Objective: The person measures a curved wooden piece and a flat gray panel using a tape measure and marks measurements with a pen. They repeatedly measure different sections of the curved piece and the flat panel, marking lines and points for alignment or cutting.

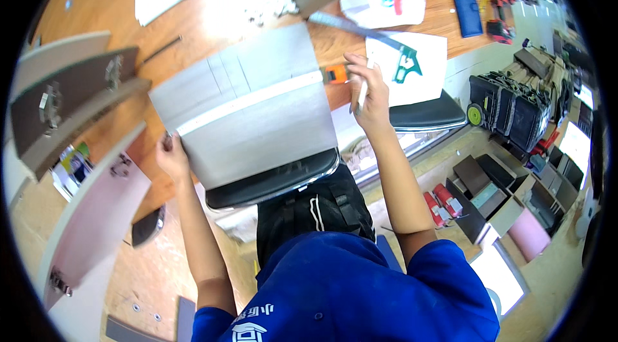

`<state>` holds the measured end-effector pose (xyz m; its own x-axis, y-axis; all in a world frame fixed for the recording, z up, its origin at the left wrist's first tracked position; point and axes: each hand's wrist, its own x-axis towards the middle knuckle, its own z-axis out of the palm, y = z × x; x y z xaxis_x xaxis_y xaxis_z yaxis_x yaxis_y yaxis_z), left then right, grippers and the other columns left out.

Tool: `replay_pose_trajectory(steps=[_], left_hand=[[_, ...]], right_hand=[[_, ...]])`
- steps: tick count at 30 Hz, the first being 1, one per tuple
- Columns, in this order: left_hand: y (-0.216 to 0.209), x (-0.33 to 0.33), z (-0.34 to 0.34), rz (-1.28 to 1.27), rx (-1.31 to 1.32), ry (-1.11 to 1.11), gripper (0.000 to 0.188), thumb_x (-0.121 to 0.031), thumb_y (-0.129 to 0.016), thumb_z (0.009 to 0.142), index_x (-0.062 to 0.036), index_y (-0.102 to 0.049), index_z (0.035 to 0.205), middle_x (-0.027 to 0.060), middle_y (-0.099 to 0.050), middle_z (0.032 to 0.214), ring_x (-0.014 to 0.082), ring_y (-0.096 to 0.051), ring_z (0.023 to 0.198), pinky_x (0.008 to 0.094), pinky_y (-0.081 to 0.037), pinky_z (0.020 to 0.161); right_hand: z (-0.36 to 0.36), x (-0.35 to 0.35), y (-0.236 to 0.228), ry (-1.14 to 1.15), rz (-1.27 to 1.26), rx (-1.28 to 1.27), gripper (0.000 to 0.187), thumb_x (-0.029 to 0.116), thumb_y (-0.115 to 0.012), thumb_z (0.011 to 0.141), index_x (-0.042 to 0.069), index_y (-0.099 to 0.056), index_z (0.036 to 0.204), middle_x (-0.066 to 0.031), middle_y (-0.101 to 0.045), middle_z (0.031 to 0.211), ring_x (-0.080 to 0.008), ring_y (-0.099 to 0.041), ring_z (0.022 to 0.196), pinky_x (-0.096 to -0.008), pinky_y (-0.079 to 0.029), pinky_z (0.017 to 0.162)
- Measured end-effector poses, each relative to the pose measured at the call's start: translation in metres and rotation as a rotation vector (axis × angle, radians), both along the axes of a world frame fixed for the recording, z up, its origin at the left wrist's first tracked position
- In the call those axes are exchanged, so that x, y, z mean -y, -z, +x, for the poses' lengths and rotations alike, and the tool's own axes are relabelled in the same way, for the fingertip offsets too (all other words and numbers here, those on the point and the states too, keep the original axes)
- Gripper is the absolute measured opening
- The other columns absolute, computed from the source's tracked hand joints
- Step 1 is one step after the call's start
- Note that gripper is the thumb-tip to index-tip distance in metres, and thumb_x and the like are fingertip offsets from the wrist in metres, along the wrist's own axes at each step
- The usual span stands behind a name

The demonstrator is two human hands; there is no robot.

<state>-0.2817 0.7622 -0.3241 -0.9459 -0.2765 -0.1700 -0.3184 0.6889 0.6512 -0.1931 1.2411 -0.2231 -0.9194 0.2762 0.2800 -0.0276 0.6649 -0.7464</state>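
Spanning the flat grey panel lies a slim white strip.

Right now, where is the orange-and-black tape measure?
In the head view, the orange-and-black tape measure is above centre, at the right edge of the grey rectangular panel, just left of the person's right hand.

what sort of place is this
Probably a furniture or cabinet workshop: brown door panels with metal hinges stand at the left, a green-handled square lies on the worktable, and an orange tape measure is drawn out across a flat grey panel.
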Motion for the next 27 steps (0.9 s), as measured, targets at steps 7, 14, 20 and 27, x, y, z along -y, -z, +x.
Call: replay_pose_trajectory(steps=[7, 14, 20, 27], left_hand=[[0.017, 0.045, -0.023, -0.01, 0.203, 0.051, 0.034, -0.021, -0.082, 0.088, 0.0092, -0.071, 0.099, 0.0032, -0.068, 0.08, 0.0119, -0.061, 0.073, 0.0296, -0.051, 0.069], [0.008, 0.062, -0.024, 0.365, 0.294, 0.061, 0.018, -0.013, -0.081, 0.09, -0.002, -0.067, 0.094, -0.0005, -0.064, 0.083, 0.0088, -0.058, 0.075, 0.0252, -0.048, 0.068], [-0.116, 0.068, 0.025, 0.608, 0.394, 0.164, 0.015, -0.009, -0.076, 0.093, -0.0011, -0.067, 0.102, 0.0027, -0.067, 0.086, 0.0107, -0.062, 0.077, 0.0248, -0.051, 0.069], [-0.172, -0.01, 0.071, 0.7, 0.597, 0.258, 0.017, -0.01, -0.078, 0.091, 0.001, -0.07, 0.101, 0.0061, -0.071, 0.086, 0.012, -0.064, 0.073, 0.0257, -0.053, 0.066]], right_hand=[[-0.007, -0.024, 0.035, -0.141, 0.036, 0.318, 0.052, 0.019, -0.084, 0.08, 0.006, -0.061, 0.125, -0.0226, -0.061, 0.129, -0.0453, -0.058, 0.118, -0.0492, -0.05, 0.098], [0.007, -0.029, -0.019, -0.22, 0.107, 0.319, 0.046, 0.018, -0.085, 0.076, 0.009, -0.065, 0.117, -0.0198, -0.061, 0.115, -0.0423, -0.06, 0.111, -0.0468, -0.051, 0.094], [0.06, 0.006, -0.082, -0.407, 0.188, 0.252, 0.052, 0.023, -0.087, 0.071, 0.008, -0.064, 0.116, -0.0164, -0.062, 0.111, -0.0372, -0.062, 0.106, -0.0454, -0.052, 0.089], [0.089, 0.109, -0.115, -0.475, 0.055, 0.159, 0.05, 0.024, -0.087, 0.071, 0.01, -0.063, 0.113, -0.0108, -0.061, 0.102, -0.0331, -0.062, 0.097, -0.0429, -0.053, 0.081]])
